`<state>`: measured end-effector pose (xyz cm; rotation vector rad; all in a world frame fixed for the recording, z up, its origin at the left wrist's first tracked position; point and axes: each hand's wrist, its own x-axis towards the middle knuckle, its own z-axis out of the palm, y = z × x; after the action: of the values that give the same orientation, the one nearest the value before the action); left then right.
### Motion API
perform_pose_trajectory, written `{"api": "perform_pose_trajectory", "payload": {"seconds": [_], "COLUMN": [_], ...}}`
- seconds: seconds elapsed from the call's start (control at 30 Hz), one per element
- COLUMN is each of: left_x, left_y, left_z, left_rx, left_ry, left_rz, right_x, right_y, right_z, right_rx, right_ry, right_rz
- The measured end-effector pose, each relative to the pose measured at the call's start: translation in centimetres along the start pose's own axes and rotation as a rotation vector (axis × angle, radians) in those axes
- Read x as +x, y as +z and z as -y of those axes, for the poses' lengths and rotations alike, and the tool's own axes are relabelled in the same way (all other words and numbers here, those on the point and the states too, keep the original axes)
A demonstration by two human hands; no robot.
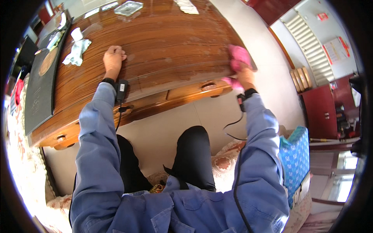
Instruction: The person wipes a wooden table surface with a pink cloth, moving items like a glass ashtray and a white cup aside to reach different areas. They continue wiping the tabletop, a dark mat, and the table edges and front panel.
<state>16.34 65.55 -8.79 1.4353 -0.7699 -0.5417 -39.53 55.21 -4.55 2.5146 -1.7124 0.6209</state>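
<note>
A pink cloth (240, 54) is bunched under and in front of my right hand (245, 76) at the right front corner of the wooden table (174, 38). Part of the cloth hangs below the tabletop edge. My left hand (113, 60) rests on the tabletop near the front edge, its fingers curled in; nothing shows in it. To the left of that hand lies a crumpled, pale wrapper or cloth (78, 51), with a small white cup (77, 34) just behind it. Both wrists carry dark straps with small black devices.
A black tray or board (40, 96) with bottles covers the table's left side. At the back are a clear glass ashtray (128, 8) and a folded white paper or cloth (187, 6). Drawers with knobs (208, 86) line the front. A dark cable (239, 180) runs along my right sleeve.
</note>
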Motion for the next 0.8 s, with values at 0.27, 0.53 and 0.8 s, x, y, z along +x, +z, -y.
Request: {"api": "perform_pose_trajectory", "payload": {"seconds": [0.27, 0.53, 0.8], "left_x": [-0.3, -0.6, -1.0], "left_y": [0.3, -0.3, -0.4], "left_z": [-0.9, -1.2, -1.4], "left_rx": [0.009, -0.077, -0.137], "left_ry": [-0.048, -0.087, -0.08], "left_rz": [0.037, 0.033, 0.004], "right_x": [3.4, -1.5, 11.3], "right_y": [3.2, 3.6, 4.2], "right_z": [9.9, 24.9, 7.7], "right_rx": [-0.059, 0.313, -0.189], "right_ry": [-0.167, -0.838, -0.084], "right_rz": [0.01, 0.098, 0.313]}}
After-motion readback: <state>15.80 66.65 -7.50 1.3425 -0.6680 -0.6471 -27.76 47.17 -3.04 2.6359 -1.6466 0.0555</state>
